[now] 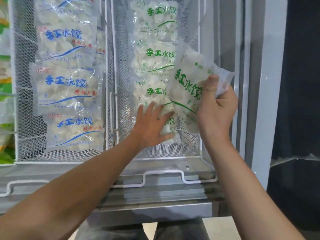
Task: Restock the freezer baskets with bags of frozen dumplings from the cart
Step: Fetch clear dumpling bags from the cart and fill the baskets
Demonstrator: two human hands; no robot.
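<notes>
My right hand (217, 104) grips a clear bag of dumplings with green print (188, 87) by its right edge and holds it tilted over the right side of the right wire basket (173, 151). My left hand (152, 123) lies flat with straight fingers on the nearest green-print bag (168, 125) in that basket. Several green-print bags (154, 56) overlap in a row running to the far end. The left wire basket (26, 101) holds a row of blue-print bags (67, 87).
The freezer's grey front rim (155, 194) runs below the baskets, with white wire handles hooked over it. A grey frame (256, 84) and a dark panel stand on the right. Green and yellow packages (5, 104) fill the far left edge.
</notes>
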